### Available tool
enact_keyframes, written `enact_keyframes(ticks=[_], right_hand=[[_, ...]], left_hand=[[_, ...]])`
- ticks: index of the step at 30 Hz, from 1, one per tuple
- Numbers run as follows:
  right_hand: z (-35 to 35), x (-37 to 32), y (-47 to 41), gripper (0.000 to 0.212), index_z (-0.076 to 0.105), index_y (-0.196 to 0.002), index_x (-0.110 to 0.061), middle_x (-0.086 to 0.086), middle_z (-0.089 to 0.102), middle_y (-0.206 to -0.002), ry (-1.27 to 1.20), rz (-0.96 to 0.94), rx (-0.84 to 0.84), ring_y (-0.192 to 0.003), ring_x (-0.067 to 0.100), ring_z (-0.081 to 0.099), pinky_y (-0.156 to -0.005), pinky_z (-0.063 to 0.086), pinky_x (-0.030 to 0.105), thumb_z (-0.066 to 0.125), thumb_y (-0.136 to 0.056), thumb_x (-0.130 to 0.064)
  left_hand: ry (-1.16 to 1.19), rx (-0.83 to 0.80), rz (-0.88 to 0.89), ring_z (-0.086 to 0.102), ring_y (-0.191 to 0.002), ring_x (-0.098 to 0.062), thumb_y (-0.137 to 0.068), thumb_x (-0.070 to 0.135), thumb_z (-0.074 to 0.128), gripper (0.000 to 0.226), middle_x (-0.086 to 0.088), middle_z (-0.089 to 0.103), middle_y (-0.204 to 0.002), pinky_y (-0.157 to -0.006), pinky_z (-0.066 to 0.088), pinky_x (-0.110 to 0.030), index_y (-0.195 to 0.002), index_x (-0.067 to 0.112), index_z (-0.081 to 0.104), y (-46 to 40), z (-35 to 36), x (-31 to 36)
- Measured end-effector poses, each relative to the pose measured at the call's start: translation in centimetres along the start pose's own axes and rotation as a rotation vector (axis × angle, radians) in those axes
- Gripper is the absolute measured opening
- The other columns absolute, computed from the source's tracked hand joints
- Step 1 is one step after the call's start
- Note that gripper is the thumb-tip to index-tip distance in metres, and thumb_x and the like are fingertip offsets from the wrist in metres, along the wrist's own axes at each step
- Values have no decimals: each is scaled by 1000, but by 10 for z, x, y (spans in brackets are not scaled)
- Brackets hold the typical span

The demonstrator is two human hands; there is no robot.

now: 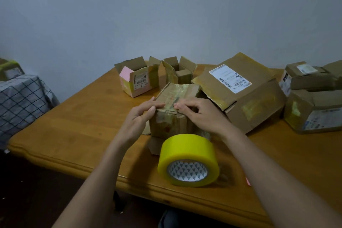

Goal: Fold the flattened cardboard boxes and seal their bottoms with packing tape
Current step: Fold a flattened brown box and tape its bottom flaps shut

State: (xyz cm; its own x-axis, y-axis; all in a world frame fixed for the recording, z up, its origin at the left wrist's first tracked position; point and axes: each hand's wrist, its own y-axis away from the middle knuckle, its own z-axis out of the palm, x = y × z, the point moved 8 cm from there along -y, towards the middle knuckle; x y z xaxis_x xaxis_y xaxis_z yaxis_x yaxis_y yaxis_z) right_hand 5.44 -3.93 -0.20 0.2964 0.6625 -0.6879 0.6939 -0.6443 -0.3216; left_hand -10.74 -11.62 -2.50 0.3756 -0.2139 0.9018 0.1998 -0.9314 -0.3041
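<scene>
Wooden table [77, 127]: both hands' straight fingers [157, 105] press small box [172, 116] flaps; contents hidden.

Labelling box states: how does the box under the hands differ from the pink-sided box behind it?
The box under the hands has its upper face closed and taped; the pink-sided box stands with flaps open. The first is plain brown, the second has a pink side. Both are small and sit on the table.

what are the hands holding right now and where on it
Both hands press on the small cardboard box: left hand and right hand at its top front edge, fingertips on the taped seam.
</scene>
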Motion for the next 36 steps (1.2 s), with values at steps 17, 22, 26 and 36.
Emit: enact_keyframes(ticks=[17, 22, 26, 36], right_hand=[[-5, 1, -9, 56, 68, -102, -36, -18, 57, -122, 261, -60, 262, -118, 6, 40, -84, 47, 41, 53, -68, -78], [-3, 0, -11, 53, 68, -100, -35, -17, 60, -112, 375, -102, 289, -108, 7, 45, -75, 52, 41, 54, -69, -76], [1, -4, -9, 56, 65, -103, -32, -14, 58, -109, 479, -150, 268, -106, 12, 47, -64, 48, 33, 53, -68, -73], [3, -7, -10, 62, 56, -113, -31, -10, 54, -114, 547, -156, 267, -106, 13, 46, -63, 35, 25, 56, -67, -73]], left_hand=[[-2, 42, 33, 58, -116, -7, -62, 26, 80, 38, 6, 68, -115, -92, 52, -27, -99, 18, 74, -18, -5, -7], [2, 71, 74, 58, -117, -11, -62, 28, 81, 35, 10, 69, -112, -87, 52, -24, -96, 25, 74, -19, -7, -12], [20, 89, 76, 57, -121, -10, -63, 23, 83, 41, 4, 67, -120, -85, 53, -26, -103, 26, 72, -16, -8, -16], [72, 99, 11, 56, -118, -22, -58, 22, 86, 67, -1, 59, -131, -96, 54, -36, -121, 29, 63, -10, -7, -29]])
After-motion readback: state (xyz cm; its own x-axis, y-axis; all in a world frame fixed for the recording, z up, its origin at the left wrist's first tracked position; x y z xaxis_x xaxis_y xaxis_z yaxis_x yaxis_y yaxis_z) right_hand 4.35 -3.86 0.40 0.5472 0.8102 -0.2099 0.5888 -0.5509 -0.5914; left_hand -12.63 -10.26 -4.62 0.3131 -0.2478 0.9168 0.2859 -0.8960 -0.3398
